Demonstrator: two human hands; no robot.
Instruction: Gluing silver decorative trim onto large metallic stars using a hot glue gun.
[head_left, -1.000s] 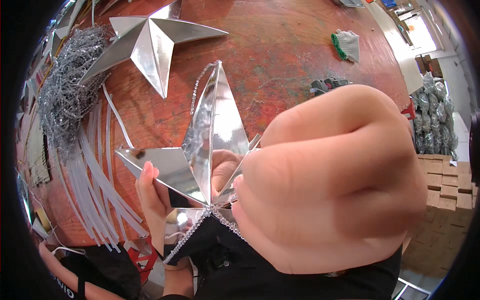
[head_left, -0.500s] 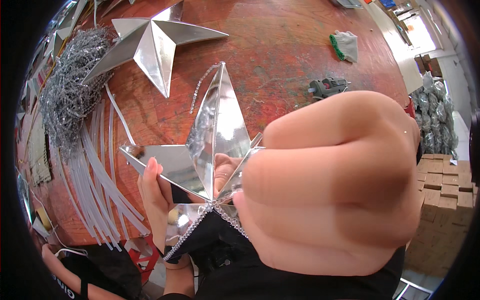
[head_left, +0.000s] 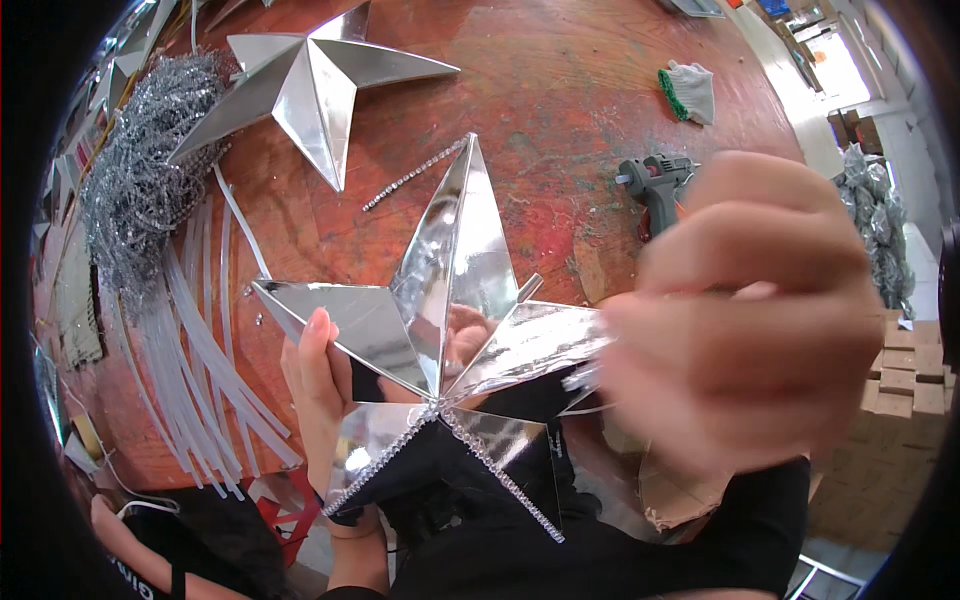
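A mirror-like silver five-pointed star [head_left: 480, 240] is tilted in front of me over the table's near edge. My left hand [head_left: 322, 380] grips it from below, with fingertips on its left arm. Sparkling rhinestone chain [head_left: 505, 476] runs along ridges of the two lower arms from the centre. Another length of rhinestone chain [head_left: 415, 176] hangs loose to the left from the top tip. My right hand [head_left: 745, 320], smeared by motion, is curled beside the star's right arm and hides its tip. A small shiny piece shows by its fingers; what it holds cannot be made out.
A second silver star [head_left: 315, 95] lies at the far left, beside tangled silver chain [head_left: 150, 175] and translucent glue sticks [head_left: 205, 385]. A grey glue gun [head_left: 655, 185] and a white glove [head_left: 690, 92] lie right. Another person's arm [head_left: 130, 545] shows lower left; cardboard boxes [head_left: 870, 450] stand right.
My right hand has moved right and away from the camera, uncovering the star's right arm and lower right chain. The star has shifted slightly right, and its loose top chain has swung left.
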